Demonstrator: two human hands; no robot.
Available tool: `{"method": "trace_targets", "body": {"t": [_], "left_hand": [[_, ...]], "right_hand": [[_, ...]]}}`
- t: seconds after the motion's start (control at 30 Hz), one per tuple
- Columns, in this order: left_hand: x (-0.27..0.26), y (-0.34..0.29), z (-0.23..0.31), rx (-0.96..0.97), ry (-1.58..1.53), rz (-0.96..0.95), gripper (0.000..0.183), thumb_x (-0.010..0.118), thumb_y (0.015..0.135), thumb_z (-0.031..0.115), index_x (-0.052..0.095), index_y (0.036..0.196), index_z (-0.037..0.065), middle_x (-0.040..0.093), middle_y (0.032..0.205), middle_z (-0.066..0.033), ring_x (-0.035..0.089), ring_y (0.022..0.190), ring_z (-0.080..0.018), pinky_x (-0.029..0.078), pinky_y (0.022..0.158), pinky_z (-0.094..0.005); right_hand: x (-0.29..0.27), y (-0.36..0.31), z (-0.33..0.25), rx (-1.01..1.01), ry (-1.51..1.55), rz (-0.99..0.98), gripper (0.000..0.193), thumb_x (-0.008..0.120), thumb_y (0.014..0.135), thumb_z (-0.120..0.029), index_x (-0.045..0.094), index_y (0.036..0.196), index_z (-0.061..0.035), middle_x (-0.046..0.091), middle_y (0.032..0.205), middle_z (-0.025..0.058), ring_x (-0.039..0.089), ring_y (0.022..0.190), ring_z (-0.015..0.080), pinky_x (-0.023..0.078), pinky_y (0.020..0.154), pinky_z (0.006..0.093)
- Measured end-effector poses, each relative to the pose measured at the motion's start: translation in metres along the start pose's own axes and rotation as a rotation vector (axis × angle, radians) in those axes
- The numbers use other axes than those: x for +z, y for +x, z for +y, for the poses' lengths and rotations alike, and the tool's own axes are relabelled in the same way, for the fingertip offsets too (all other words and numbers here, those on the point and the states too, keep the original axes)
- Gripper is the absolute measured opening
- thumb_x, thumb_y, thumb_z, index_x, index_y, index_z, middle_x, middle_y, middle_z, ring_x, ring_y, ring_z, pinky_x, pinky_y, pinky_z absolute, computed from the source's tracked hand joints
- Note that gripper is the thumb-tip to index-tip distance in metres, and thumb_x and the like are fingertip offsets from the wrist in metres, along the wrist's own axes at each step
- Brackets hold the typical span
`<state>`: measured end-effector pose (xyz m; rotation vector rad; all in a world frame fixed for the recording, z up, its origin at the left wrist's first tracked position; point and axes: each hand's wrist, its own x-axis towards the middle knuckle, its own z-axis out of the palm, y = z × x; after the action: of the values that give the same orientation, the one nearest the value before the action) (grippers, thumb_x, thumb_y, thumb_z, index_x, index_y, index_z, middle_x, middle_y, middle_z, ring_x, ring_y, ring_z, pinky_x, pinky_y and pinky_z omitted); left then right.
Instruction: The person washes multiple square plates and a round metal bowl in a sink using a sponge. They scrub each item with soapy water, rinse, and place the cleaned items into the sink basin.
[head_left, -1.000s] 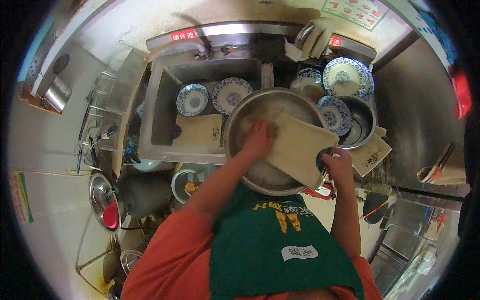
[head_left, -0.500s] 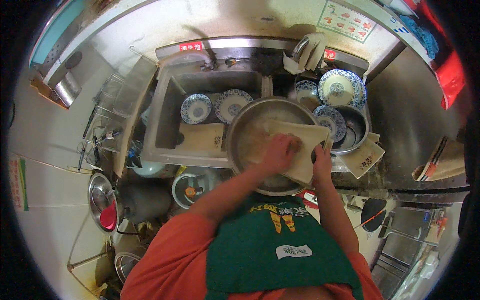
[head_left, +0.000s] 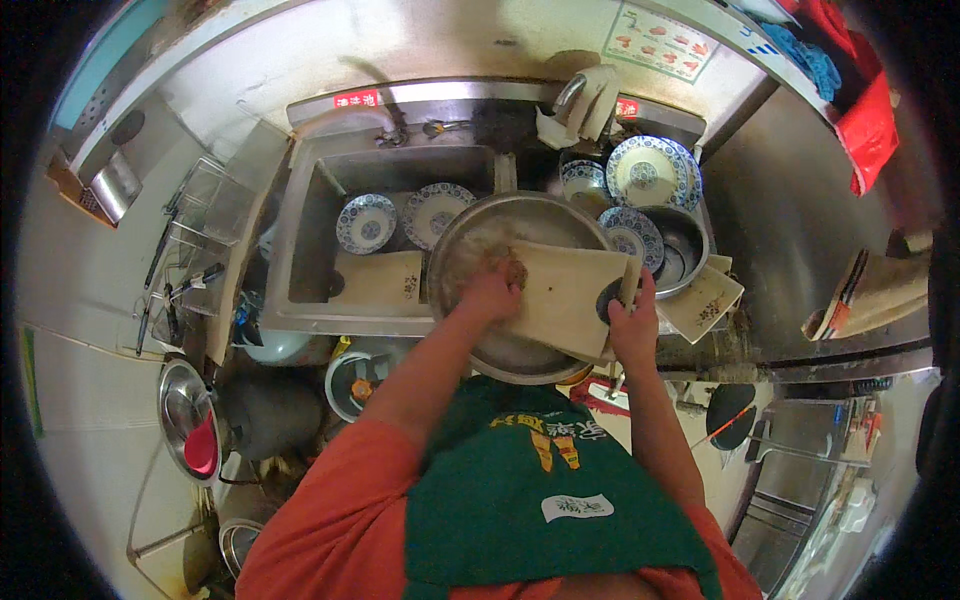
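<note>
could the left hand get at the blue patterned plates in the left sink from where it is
Probably yes: the left hand is pressed on the cutting board over the metal basin, and the plates lie uncovered just beside it.

Left hand [head_left: 492, 292] pressed down, fingers curled; right hand [head_left: 634, 325] gripping.

Board [head_left: 565, 300] across basin [head_left: 470, 250], basin on sink [head_left: 300, 250] edge. Left hand [head_left: 492, 292] on board's left end, right hand [head_left: 634, 328] at its right. Plates [head_left: 400, 215] in sink, left of basin; bowl [head_left: 680, 250] right.
</note>
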<state>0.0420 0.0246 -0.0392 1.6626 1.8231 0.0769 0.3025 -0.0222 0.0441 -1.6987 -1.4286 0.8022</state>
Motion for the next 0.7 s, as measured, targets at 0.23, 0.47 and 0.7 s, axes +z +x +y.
{"method": "trace_targets", "body": {"t": [0.23,0.47,0.7], "left_hand": [[0.023,-0.002,-0.014,0.034,-0.116,0.144,0.073,0.06,0.09,0.031,0.031,0.154,0.011,0.032,0.154,-0.0307,0.042,0.136,-0.0481,0.04,0.114,-0.0474],[0.028,0.0,-0.016,0.01,-0.34,0.304,0.057,0.061,0.091,0.025,0.047,0.144,0.007,0.055,0.134,-0.0224,0.057,0.12,-0.0393,0.046,0.104,-0.0485],[0.016,-0.048,0.05,0.427,-0.611,0.434,0.038,0.057,0.093,0.009,0.055,0.131,0.006,0.06,0.126,-0.0191,0.061,0.109,-0.0399,0.05,0.092,-0.049]], "right_hand": [[-0.007,0.024,-0.023,-0.029,-0.67,-0.153,0.033,0.065,0.085,-0.022,0.061,0.104,0.0056,0.068,0.094,0.0285,0.067,0.088,0.0455,0.053,0.08,0.0533],[0.008,0.041,-0.022,0.462,0.289,-0.379,0.045,0.065,0.094,-0.033,0.06,0.121,0.002,0.07,0.101,0.014,0.069,0.092,0.0286,0.056,0.078,0.046],[0.04,0.014,-0.048,0.565,0.892,-0.358,0.058,0.049,0.103,-0.051,0.049,0.14,-0.0063,0.058,0.132,0.0104,0.06,0.116,0.0266,0.052,0.094,0.0436]]}}
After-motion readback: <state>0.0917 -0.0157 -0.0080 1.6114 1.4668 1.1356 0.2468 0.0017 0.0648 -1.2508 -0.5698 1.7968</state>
